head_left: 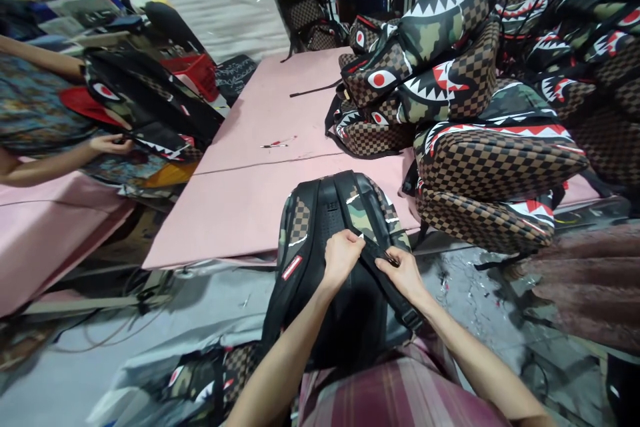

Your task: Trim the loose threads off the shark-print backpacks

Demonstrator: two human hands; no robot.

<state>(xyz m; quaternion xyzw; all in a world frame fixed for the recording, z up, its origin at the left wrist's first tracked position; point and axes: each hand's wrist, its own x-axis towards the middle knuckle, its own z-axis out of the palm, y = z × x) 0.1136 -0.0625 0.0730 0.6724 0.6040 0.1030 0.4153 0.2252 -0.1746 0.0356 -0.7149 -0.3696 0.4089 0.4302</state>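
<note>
A backpack (pixel 320 307) leans against the table's front edge, its black padded back and straps facing up. Brown checks and camouflage show on its panels, and a red label (pixel 292 267) sits on the left strap. My left hand (pixel 344 257) is closed in a pinch on the right shoulder strap (pixel 370 253), with a small white bit at its fingertips. Just right of it, my right hand (pixel 403 275) is closed around a small dark metal tool (pixel 392 258), apparently thread snips, mostly covered by the fingers. Its thumb lies against the same strap.
Finished-looking shark-face backpacks (pixel 450 87) are heaped on the right of the pink table (pixel 235 213). Small snips or pens (pixel 275 145) lie mid-table. On the left, another person's hand (pixel 111 144) handles a similar backpack (pixel 150 100). A bagged backpack (pixel 200 373) lies low on the left.
</note>
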